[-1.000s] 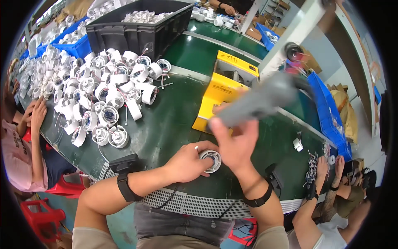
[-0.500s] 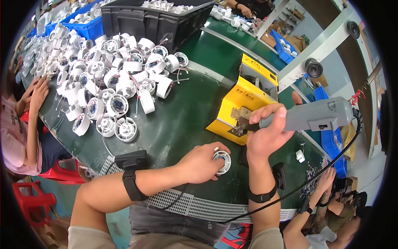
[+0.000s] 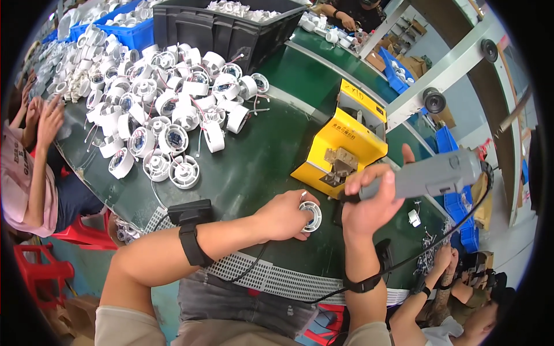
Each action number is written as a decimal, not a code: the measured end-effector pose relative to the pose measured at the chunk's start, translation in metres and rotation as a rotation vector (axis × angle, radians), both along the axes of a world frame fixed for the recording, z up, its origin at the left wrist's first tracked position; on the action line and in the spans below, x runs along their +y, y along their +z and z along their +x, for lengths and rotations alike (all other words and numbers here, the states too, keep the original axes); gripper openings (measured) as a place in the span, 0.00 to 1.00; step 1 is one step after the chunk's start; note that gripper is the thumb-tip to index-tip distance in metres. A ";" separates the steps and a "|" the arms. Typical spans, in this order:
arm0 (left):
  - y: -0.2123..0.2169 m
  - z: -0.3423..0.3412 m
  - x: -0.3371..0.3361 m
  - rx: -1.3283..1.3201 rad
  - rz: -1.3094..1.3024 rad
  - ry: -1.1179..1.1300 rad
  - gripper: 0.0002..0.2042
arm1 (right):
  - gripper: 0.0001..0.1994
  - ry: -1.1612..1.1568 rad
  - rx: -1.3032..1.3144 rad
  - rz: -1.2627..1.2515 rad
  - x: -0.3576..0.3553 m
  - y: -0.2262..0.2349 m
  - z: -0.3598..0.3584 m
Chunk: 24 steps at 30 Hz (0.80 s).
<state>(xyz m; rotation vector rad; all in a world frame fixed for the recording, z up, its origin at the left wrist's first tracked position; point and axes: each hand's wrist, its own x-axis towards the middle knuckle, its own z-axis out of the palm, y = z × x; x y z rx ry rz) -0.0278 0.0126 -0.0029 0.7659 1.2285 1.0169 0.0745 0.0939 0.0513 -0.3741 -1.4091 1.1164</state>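
Observation:
My left hand (image 3: 284,215) is closed round a small white round housing (image 3: 313,217), keeping it on the green bench near the front edge. A short pale piece, perhaps a wire plug, sticks up by its fingers. In my right hand (image 3: 369,207) is a grey electric screwdriver (image 3: 435,177), held nearly level, with its dark nose pointing left and its cable running off to the right. The nose is just below the metal outlet (image 3: 341,164) of a yellow screw feeder (image 3: 323,147), apart from it. I cannot make out the bit's tip or any screw on it.
Many white housings with wires (image 3: 173,115) are heaped at the left. Behind them stands a black crate (image 3: 225,37). A white post (image 3: 427,75) rises at the right, near a loose white part (image 3: 414,217). People work at both sides and across the bench.
My right hand has drawn the screwdriver's nose down and away from the feeder's metal outlet. My left hand keeps its hold on the white housing. The whole view has shifted slightly.

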 end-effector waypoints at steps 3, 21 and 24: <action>0.004 -0.002 -0.001 0.025 0.004 0.000 0.14 | 0.29 0.037 0.040 -0.080 -0.026 -0.003 0.010; -0.001 0.000 0.000 0.029 0.012 -0.002 0.14 | 0.27 0.157 -0.011 -0.067 -0.032 -0.027 0.011; 0.000 -0.001 -0.002 0.035 0.011 0.007 0.14 | 0.27 0.164 -0.003 -0.075 -0.032 -0.028 0.012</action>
